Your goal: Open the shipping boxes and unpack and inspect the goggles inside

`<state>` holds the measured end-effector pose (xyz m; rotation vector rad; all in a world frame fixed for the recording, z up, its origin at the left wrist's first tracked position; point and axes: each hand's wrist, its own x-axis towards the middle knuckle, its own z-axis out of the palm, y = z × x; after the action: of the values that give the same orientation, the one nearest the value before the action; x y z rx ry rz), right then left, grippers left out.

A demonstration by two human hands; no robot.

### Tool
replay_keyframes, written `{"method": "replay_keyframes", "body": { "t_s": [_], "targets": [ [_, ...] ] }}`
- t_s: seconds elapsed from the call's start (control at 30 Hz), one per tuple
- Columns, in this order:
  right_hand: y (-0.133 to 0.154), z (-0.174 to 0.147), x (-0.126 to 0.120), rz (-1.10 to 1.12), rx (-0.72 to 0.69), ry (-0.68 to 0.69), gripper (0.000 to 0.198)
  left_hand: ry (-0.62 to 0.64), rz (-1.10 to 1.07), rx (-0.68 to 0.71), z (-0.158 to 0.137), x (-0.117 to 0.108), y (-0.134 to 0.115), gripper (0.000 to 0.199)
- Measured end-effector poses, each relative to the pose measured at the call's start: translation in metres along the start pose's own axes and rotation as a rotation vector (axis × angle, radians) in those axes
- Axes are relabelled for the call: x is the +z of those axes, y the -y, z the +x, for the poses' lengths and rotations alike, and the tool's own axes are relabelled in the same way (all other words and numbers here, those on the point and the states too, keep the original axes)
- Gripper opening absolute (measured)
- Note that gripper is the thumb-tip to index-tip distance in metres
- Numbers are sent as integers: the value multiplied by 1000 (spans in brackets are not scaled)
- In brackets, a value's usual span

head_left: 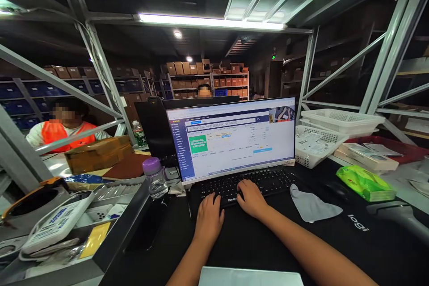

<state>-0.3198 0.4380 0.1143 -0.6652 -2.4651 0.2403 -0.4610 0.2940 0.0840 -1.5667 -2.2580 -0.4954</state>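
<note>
A black keyboard (273,182) lies on a dark desk mat in front of a lit monitor (231,158). My left hand (209,215) rests at its left part, fingers apart and fingertips near the front keys. Over the middle keys is my right hand (251,196), its fingers bent but apart, with nothing seen in them. On the screen stand a green block, a side menu and lines of text. A flat silver-grey object (251,277) shows at the bottom edge, between my forearms.
Left of the keyboard are a purple-lidded bottle (156,178) and a grey box (110,237) of small items. To the right lie a grey cloth (313,205), a mouse (337,191), a green packet (365,183) and white baskets (313,145). A person in an orange vest (69,136) sits left.
</note>
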Motion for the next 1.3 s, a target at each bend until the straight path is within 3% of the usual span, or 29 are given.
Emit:
{"method": "replay_keyframes", "body": {
  "t_s": [0.2, 0.4, 0.63, 0.87, 1.07, 1.17, 1.3],
  "targets": [
    [-5, 1, 7, 67, -58, -40, 55, 4, 17, -2, 0, -2, -1, 41],
    [-19, 6, 5, 96, -3, -55, 31, 9, -11, 0, 2, -2, -1, 41],
    [-37, 13, 6, 126, -4, -56, 36, 16, -58, -10, 3, 1, 2, 40],
    [-24, 7, 7, 149, -138, -80, 35, 15, -50, -14, 2, -1, 2, 41],
    [-13, 3, 9, 123, -213, -9, 32, 15, -50, -18, 0, 0, 2, 42],
    [-10, 2, 9, 103, -194, 15, 30, 16, -52, -29, -1, 0, 1, 43],
    [-10, 5, 5, 92, -139, 17, 46, 24, -58, -31, -1, 0, 1, 43]
  ]
}}
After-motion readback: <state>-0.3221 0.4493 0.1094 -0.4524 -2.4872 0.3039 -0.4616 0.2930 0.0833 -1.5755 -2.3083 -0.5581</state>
